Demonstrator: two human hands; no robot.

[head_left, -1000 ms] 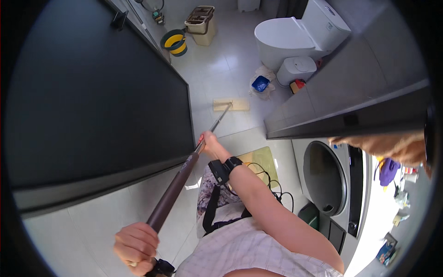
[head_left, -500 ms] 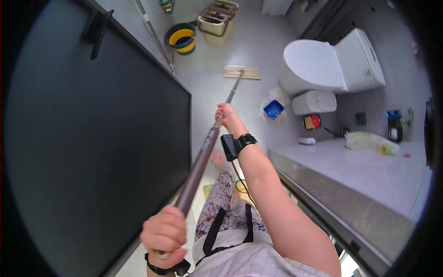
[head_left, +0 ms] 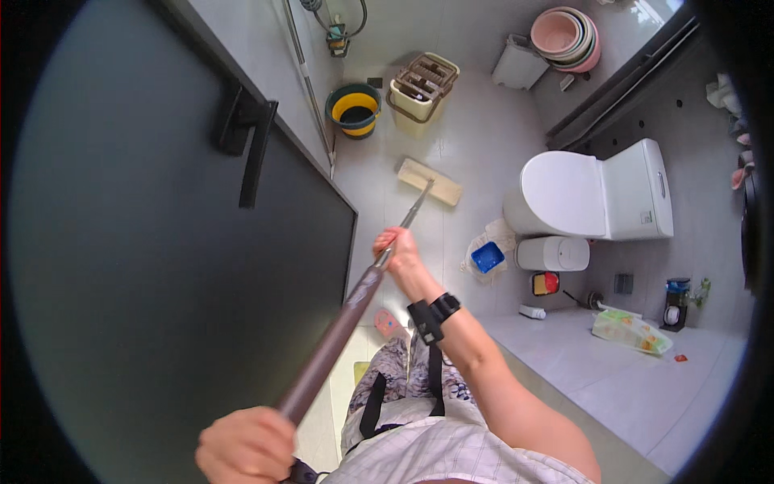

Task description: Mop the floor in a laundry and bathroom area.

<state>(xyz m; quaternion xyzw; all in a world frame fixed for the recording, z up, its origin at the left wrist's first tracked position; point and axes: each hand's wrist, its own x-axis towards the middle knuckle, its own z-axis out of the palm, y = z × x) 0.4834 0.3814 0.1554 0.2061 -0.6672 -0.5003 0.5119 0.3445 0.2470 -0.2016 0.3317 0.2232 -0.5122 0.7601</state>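
A mop with a brown-gripped pole (head_left: 330, 343) slants from the lower left up to its flat cream head (head_left: 442, 188), which lies on the grey floor tiles. Wrapped around the thick upper end of the pole is my left hand (head_left: 246, 445), slightly blurred. My right hand (head_left: 395, 248) grips the thin metal part farther down, just below the brown sleeve. The mop head sits tilted, its right end nearer to me. Near its right end, a blue tray (head_left: 488, 256) rests on a crumpled pale sheet.
A dark door (head_left: 161, 266) with a black handle fills the left. At the back stand a yellow-and-dark bucket (head_left: 355, 113) and a cream mop bucket (head_left: 415, 109). On the right are a toilet (head_left: 564, 194), a white bin (head_left: 556, 254) and a counter (head_left: 556, 355) bearing a clear bag.
The mop head has turned from level to slanted. My left hand has moved left and down, swinging the pole. The view has tilted up, bringing pink basins into sight.
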